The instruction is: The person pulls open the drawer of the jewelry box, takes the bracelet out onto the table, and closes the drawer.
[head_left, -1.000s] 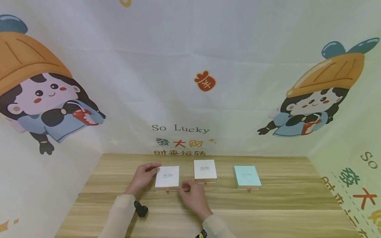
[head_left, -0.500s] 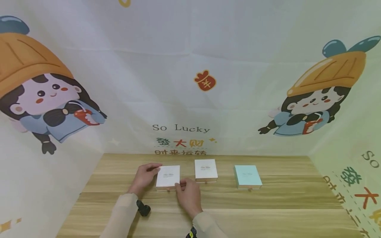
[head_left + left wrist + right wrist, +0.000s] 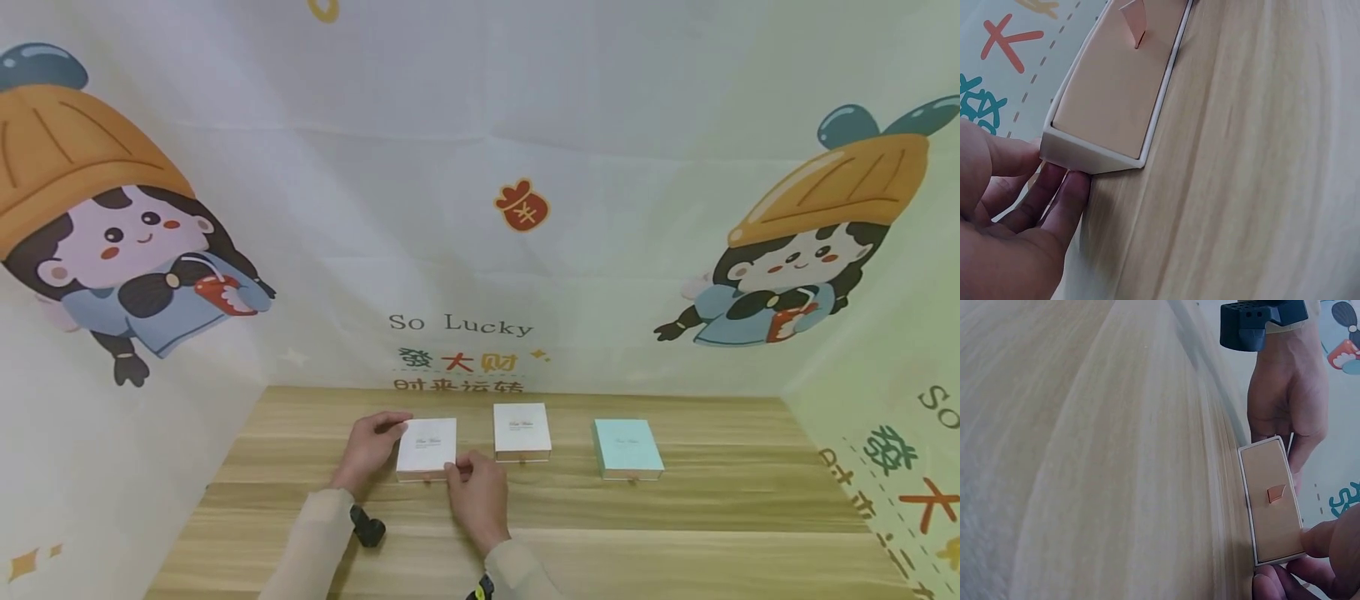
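A square white drawer gift box (image 3: 426, 446) with small dark lettering on its lid lies flat at the left of the row in the head view. My left hand (image 3: 369, 450) holds its left side. In the left wrist view, fingers of the left hand (image 3: 1022, 212) bear on the side wall beneath the upper edge. At the front right corner my right hand (image 3: 480, 497) grips the box, thumb on the corner and other fingers bent at the side. The right wrist view shows the shut pinkish drawer front (image 3: 1266, 519) with a small ribbon tab (image 3: 1276, 493).
A second white box (image 3: 521, 429) stands just right and slightly behind. Farther right is a mint-green box (image 3: 628, 446). All are on a wood-grain table (image 3: 720, 500), backed by a printed cloth (image 3: 600, 275) that also rises at both sides.
My right hand has moved in from beside the front right corner and now has its thumb on the box. The left hand stays at the left side. The head view has shifted slightly.
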### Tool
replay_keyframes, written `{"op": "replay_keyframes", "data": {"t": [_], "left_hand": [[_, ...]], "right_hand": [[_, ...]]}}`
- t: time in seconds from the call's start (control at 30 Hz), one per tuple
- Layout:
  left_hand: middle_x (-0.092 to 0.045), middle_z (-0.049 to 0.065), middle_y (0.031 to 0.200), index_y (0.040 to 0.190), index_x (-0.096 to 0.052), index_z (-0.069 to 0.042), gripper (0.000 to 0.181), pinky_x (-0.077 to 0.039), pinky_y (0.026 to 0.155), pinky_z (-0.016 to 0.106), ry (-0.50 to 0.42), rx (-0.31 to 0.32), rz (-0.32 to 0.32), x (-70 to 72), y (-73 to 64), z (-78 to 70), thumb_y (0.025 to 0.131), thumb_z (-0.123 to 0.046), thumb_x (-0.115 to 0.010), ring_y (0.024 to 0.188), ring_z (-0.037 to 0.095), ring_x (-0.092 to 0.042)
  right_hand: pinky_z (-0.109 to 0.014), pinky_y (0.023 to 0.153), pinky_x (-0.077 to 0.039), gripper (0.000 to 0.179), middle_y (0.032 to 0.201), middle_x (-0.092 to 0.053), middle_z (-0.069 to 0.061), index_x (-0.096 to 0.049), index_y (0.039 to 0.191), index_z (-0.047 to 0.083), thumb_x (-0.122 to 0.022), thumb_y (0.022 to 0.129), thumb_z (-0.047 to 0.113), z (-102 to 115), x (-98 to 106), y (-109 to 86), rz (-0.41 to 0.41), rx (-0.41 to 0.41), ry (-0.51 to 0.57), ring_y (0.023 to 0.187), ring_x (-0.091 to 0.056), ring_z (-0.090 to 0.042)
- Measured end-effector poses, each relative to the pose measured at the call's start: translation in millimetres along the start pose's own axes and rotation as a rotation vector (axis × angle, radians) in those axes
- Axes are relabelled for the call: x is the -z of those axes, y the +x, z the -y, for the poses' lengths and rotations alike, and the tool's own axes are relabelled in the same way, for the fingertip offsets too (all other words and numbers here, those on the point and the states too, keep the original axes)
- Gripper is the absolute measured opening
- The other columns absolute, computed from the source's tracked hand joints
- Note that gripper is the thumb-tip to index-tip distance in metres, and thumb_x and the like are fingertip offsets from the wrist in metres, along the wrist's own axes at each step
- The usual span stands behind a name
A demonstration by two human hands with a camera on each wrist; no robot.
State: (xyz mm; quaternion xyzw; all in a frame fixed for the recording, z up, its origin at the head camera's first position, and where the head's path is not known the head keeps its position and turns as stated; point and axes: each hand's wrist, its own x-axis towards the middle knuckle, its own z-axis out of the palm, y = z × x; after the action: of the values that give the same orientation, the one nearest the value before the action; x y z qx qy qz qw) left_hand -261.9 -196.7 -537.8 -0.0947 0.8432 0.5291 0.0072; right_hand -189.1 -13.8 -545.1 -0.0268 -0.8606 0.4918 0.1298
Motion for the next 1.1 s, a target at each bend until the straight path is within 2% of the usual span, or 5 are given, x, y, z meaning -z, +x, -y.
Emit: {"op": "replay_keyframes", "data": {"t": [0.17,0.5,0.73,0.9,1.1], "left_hand": [[-0.066,0.018,0.135,0.123,-0.072,-0.006,0.025,-0.05,0.106,0.048,0.005,0.01,-0.01,-0.6,-0.9,-0.3,0.103,-0.007,-0.057,0.126,0.033,-0.059],[-0.064,0.02,0.135,0.123,-0.07,-0.003,0.025,-0.042,0.113,0.054,0.012,0.024,-0.021,6.9,-11.4,5.1,0.1,-0.007,-0.06,0.129,0.035,-0.055],[-0.065,0.021,0.133,0.122,-0.07,-0.002,0.025,-0.04,0.114,0.056,0.018,0.026,-0.03,14.7,-26.6,8.3,0.099,-0.008,-0.061,0.131,0.037,-0.054],[-0.068,0.021,0.128,0.117,-0.072,-0.001,0.023,-0.04,0.112,0.057,0.03,0.018,-0.068,18.0,-38.4,12.4,0.096,-0.009,-0.066,0.127,0.037,-0.057],[-0.071,0.02,0.12,0.11,-0.073,0.002,0.018,-0.048,0.105,0.05,0.04,-0.027,-0.093,21.0,-55.2,13.5,0.095,-0.006,-0.067,0.118,0.035,-0.063]], "right_hand": [[-0.02,0.057,-0.049,0.01,0.071,-0.068,0.0,-0.073,0.081,0.007,-0.078,0.089,0.013,0.4,0.2,1.1,0.008,-0.005,0.0,0.064,-0.056,-0.004],[-0.022,0.061,-0.051,0.008,0.075,-0.069,-0.002,-0.073,0.084,0.005,-0.075,0.089,0.012,1.6,6.3,2.4,0.075,-0.025,0.034,0.068,-0.059,-0.007],[-0.022,0.062,-0.052,0.007,0.077,-0.069,-0.003,-0.073,0.086,0.005,-0.075,0.09,0.011,1.1,9.2,3.7,0.123,-0.018,0.034,0.07,-0.059,-0.008],[-0.023,0.062,-0.051,0.007,0.078,-0.068,-0.002,-0.073,0.088,0.006,-0.074,0.091,0.013,0.6,12.3,5.9,0.184,-0.046,0.041,0.072,-0.059,-0.009],[-0.025,0.064,-0.051,0.008,0.078,-0.068,-0.002,-0.075,0.086,0.007,-0.076,0.089,0.014,-0.6,13.8,10.3,0.212,-0.059,0.033,0.072,-0.058,-0.01]]}}
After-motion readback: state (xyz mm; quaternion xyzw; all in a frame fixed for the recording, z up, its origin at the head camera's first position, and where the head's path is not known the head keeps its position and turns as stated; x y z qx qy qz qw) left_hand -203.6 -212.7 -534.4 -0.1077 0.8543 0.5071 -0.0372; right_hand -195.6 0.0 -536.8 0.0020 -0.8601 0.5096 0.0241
